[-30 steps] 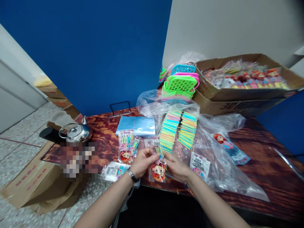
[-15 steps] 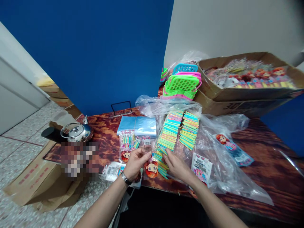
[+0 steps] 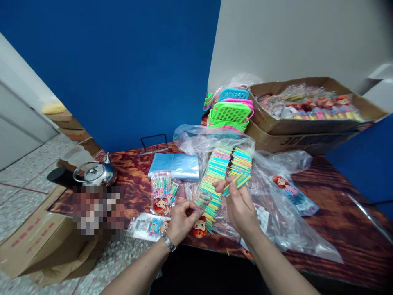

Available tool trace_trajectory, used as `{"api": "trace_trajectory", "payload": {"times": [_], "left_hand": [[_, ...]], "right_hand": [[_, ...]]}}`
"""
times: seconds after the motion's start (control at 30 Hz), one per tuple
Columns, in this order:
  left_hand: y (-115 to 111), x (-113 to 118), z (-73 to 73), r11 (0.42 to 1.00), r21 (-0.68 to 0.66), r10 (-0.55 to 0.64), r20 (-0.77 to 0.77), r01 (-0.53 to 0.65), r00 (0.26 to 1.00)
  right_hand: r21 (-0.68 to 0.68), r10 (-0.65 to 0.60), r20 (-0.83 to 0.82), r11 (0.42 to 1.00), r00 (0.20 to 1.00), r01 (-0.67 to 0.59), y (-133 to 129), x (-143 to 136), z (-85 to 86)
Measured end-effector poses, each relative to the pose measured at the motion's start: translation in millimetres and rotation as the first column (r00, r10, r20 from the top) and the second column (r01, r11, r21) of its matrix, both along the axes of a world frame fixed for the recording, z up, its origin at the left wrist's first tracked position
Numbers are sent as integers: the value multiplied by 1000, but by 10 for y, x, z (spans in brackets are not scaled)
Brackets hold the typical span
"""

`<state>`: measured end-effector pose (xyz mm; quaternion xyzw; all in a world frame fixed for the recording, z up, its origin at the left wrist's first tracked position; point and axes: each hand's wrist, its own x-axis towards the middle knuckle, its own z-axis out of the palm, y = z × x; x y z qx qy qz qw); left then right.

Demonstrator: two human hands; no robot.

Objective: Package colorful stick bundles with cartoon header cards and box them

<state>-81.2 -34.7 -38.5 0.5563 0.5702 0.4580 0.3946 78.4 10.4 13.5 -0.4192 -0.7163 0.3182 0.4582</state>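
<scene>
There was the right hand [image 3: 242, 209], grip clamped on a small stick bundle [image 3: 233, 185], the left hand's [image 3: 181, 219] pinched on a clear packet [image 3: 200, 228], one seemingly filled pouch [image 3: 161, 192] just left of it, and plenty of loose sticks [image 3: 218, 166] remaining beyond both!

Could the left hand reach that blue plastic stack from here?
Probably yes: the blue stack lies just beyond the left hand, with only flattish packets in between. That hand is pinching a clear bag, though, so it may need to let go first.

The right hand [image 3: 241, 207] partly hides a white packet [image 3: 263, 217].
</scene>
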Motion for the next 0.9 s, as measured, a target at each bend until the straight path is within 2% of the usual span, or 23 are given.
{"api": "trace_trajectory", "payload": {"times": [0.1,0.23,0.4,0.53,0.63,0.73,0.83,0.9], "left_hand": [[-2,54,-2,999,48,22,-107,-17,994],[0,82,9,997,76,26,-156,-14,987],[12,94,53,993,117,14,-128,1,992],[24,99,106,978,207,7,-142,23,990],[34,81,121,962,270,12,-149,30,989],[48,44,108,956,288,-4,-170,53,985],[59,9,102,957,280,-21,-199,77,980],[59,-9,113,954,281,-43,-203,101,978]], "right_hand": [[-60,-73,-244,996,967,60,-19,-117,80],[-79,-44,-293,997,955,21,-50,-216,133],[-84,-36,-199,996,979,19,-95,-264,107],[-98,-34,-102,995,994,24,-125,-250,74],[-49,49,30,998,998,-48,-129,-163,91],[-8,140,81,990,987,-140,-106,-35,123],[18,125,114,992,986,-128,-68,54,130],[84,102,183,989,978,-119,-51,62,113]]}}
